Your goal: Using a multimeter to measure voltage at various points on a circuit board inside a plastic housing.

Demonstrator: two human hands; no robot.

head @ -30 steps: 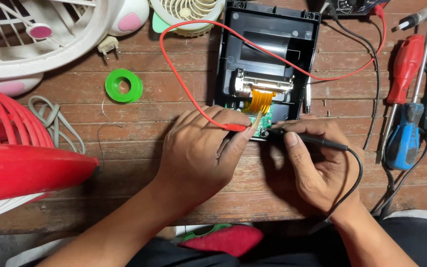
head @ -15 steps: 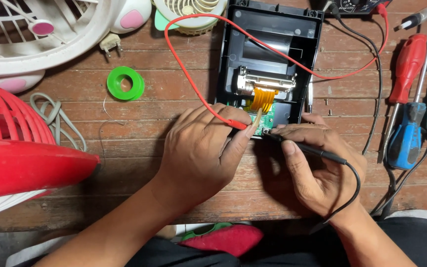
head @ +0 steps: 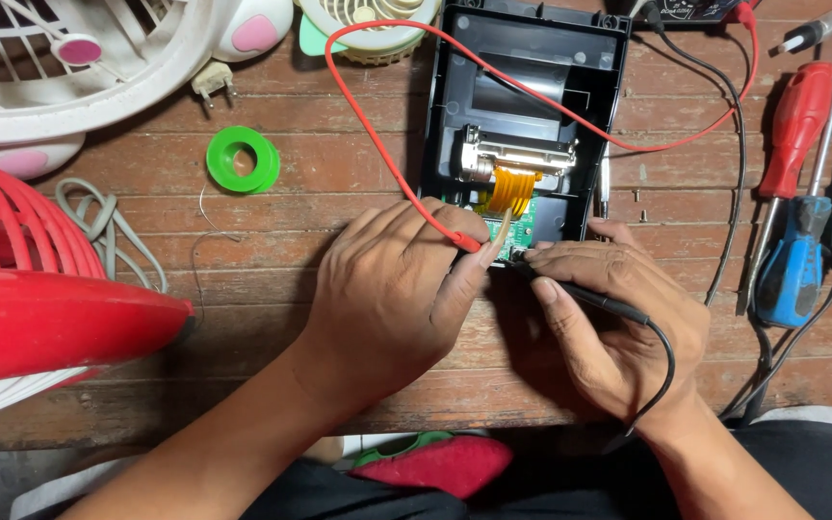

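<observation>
An opened black device [head: 532, 116] lies on the wooden table, showing a metal roller mechanism, an orange ribbon cable [head: 512, 189] and a small green circuit board [head: 517, 231] at its near edge. My left hand [head: 392, 289] pinches a red test probe [head: 464, 241] whose tip touches the board. My right hand [head: 618, 323] grips a black test probe [head: 580, 292] with its tip on the same board, beside the red one. The red lead [head: 377, 135] and the black lead [head: 739, 164] loop away to the top right.
A red fan cage [head: 40, 289] sits at left, a white fan [head: 79, 67] behind it, a small fan [head: 368, 24] at top. A green tape roll [head: 241, 159], a plug [head: 210, 82] and grey cord lie left. Screwdrivers [head: 801, 125] and blue-handled tools [head: 796, 260] line the right.
Both hands stay on the board with the probes. The view has shifted slightly, and the probe tips have edged a little on the board.
</observation>
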